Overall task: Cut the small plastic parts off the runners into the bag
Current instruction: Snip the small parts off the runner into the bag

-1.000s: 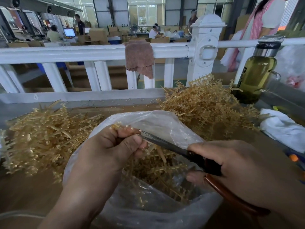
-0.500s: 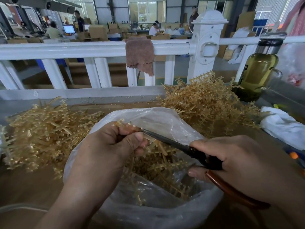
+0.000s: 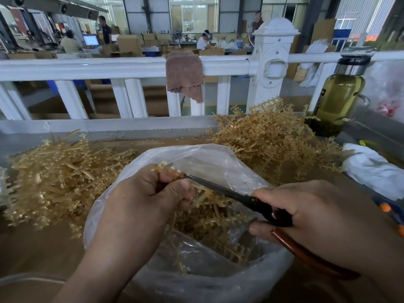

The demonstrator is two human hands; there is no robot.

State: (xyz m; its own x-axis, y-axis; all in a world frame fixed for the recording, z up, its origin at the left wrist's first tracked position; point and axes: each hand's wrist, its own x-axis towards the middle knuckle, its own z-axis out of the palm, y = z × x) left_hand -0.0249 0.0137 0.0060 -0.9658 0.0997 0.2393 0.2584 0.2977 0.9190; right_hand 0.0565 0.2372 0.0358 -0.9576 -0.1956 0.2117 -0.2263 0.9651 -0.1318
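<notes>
While your left hand [image 3: 140,200] clenches a runner [image 3: 168,169]: mid-cut over the bag [image 3: 218,158].
Your right hand [image 3: 317,215]: gripping scissors [image 3: 229,193] (tips at the parts).
Next: probably close the blades, then turn the runner.

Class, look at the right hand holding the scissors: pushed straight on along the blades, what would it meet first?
Most likely the runner pinched in the left hand: the scissors in the right hand point their tips right at it, though depth is hard to judge.

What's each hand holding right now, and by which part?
Left hand pinches a runner near its top end, over the bag. Right hand grips the scissors by the handles.
</notes>
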